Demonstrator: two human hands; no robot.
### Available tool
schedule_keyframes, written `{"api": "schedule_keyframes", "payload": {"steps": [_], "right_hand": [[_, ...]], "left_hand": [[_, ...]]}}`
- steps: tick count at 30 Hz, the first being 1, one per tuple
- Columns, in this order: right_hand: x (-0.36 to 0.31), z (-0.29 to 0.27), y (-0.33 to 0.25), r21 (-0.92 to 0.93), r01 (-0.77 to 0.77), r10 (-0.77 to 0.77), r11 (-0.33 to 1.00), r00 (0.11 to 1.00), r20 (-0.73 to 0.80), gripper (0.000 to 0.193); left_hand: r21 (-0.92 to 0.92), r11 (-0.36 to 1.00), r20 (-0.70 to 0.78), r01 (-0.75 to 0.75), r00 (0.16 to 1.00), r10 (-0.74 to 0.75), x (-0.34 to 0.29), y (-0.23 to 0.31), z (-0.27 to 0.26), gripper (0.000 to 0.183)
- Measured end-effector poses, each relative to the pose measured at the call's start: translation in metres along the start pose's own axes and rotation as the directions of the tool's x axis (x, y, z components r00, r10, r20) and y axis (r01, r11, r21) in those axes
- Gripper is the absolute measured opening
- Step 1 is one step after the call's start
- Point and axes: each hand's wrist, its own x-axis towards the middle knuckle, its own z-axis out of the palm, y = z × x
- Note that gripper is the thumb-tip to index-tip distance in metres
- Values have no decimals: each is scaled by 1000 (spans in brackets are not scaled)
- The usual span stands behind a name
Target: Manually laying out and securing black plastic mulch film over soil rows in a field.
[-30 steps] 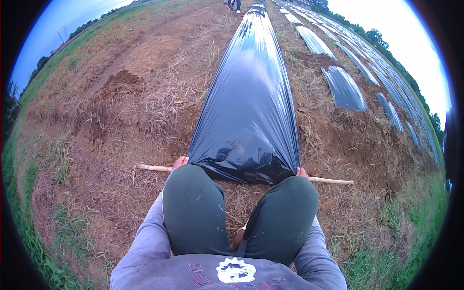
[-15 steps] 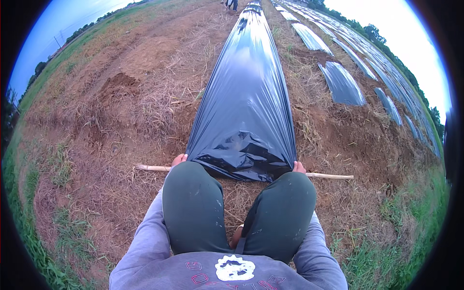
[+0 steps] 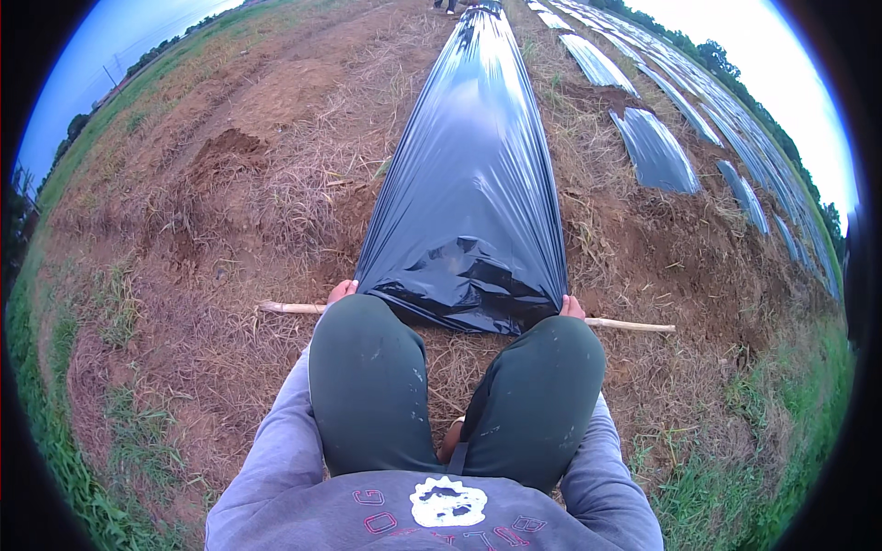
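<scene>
A long sheet of shiny black plastic film [image 3: 469, 174] stretches away from my knees along the row, pulled taut, with its near end loose and crumpled. At its near left corner my left hand [image 3: 343, 291] is closed on the film's edge. My right hand [image 3: 571, 308] is closed on the near right corner. A thin wooden stick [image 3: 634, 325] lies crosswise by both hands, its two ends sticking out past them. My knees hide parts of both hands, and whether the fingers also wrap the stick I cannot tell.
Dry straw and reddish soil [image 3: 211, 248] surround the sheet. Covered rows with similar plastic strips [image 3: 654, 151] run along the right. A person's legs [image 3: 445, 5] show at the far end of the sheet. Green grass [image 3: 790, 432] grows near the lower right.
The sheet's near end and both hands appear slightly higher in the view. The crumpled folds have shifted a little. Both hands keep their hold on the corners.
</scene>
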Motion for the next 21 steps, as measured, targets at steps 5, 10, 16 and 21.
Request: {"api": "schedule_keyframes", "payload": {"steps": [5,10,16,21], "right_hand": [[1,0,0,-11,-2,2,1000,1000,2,36],[1,-1,-6,17,-9,9,1000,1000,25,37],[0,-6,-23,58,10,-15,998,996,90,37],[2,-9,-18,17,31,-33,999,993,111,35]], "left_hand": [[82,996,-3,39,999,-39,-3,8,-3,40],[-30,1000,9,1,1000,-1,-5,10,0,40],[93,993,45,-72,997,68,5,18,10,38],[203,979,42,-17,999,8,16,10,-2,41]]}}
